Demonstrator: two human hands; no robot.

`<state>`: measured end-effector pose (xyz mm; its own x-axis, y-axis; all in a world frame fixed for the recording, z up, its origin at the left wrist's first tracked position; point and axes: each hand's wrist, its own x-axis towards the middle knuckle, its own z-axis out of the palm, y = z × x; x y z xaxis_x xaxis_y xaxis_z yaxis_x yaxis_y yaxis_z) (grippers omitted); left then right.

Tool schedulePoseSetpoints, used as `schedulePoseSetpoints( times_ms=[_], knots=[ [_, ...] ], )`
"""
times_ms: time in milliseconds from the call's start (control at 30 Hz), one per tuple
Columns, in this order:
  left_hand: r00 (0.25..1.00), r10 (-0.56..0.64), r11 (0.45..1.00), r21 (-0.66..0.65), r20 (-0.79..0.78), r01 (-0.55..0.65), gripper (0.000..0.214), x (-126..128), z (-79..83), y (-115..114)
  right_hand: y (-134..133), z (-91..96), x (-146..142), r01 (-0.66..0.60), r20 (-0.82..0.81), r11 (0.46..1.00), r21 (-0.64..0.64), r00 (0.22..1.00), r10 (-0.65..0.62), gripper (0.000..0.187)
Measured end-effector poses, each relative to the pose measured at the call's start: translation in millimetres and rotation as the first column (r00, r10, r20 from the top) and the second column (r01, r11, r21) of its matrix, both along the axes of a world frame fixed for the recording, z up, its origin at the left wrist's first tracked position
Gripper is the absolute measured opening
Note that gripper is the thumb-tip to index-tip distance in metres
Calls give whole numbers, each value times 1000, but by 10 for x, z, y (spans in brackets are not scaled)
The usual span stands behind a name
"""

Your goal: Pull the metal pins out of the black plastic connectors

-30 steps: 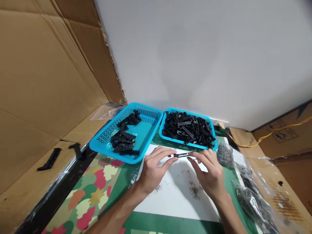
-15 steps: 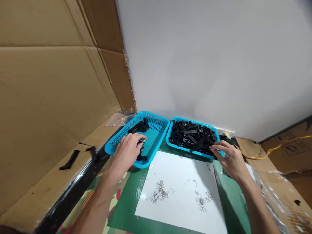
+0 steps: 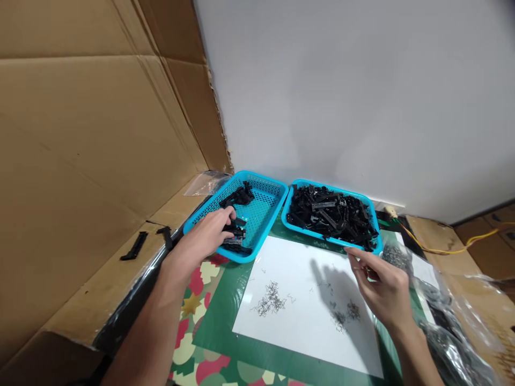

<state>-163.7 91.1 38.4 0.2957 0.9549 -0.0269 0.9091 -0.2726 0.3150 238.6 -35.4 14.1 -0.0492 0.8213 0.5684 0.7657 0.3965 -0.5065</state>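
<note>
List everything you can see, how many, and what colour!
Baskets: two, blue, at the back
Black parts: many, black, in baskets; two more at left
Sheet: one, white, middle
Metal bits: many, greyish, in piles on the sheet
Mat: one, green, under the sheet
Patterned cover: one, multicoloured, front left
Plastic bags: several, clear, right and back left
Cardboard: several pieces, brown, both sides
Wall: one, white, back
Wires: some, mainly yellow, right
Left hand: one, bare, over left basket
Right hand: one, bare, by right basket
</note>
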Motion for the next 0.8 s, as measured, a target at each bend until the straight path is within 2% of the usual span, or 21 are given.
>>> schedulePoseSetpoints(
  times_ms=[67, 133, 200, 333, 433, 533, 667, 800],
  knots=[
    [1000, 8, 1000, -6, 18, -7, 15, -8, 28, -20, -10, -49, -18, -50, 32, 981, -186, 998, 57, 18],
    [1000, 20, 1000, -15, 12, -20, 6, -15, 42, -32, -18, -81, -58, -130, 42, 910, -393, 986, 160, 17],
    [1000, 22, 1000, 4, 3, -22, 15, -20, 43, -39, -31, -104, -125, -185, 11, 839, -511, 975, 222, 14],
    [999, 30, 997, 66, 29, -32, 32, 6, 81, -70, -54, -153, -262, -224, -38, 803, -552, 969, 243, 14],
    [998, 58, 997, 40, 32, -59, 36, 62, 189, -116, -50, -160, -304, -234, -33, 782, -577, 964, 265, 18],
    [996, 40, 995, 87, 81, -47, 38, 133, 310, -158, -37, -118, -319, -231, -1, 741, -630, 955, 297, 20],
    [972, -22, 998, 61, 235, 8, 33, 270, 378, -192, -32, -31, -359, -205, 68, 698, -686, 937, 342, 22],
    [857, -19, 1000, 29, 515, 5, 35, 472, 351, -217, -43, 16, -391, -192, 94, 677, -710, 928, 361, 20]
  ],
)
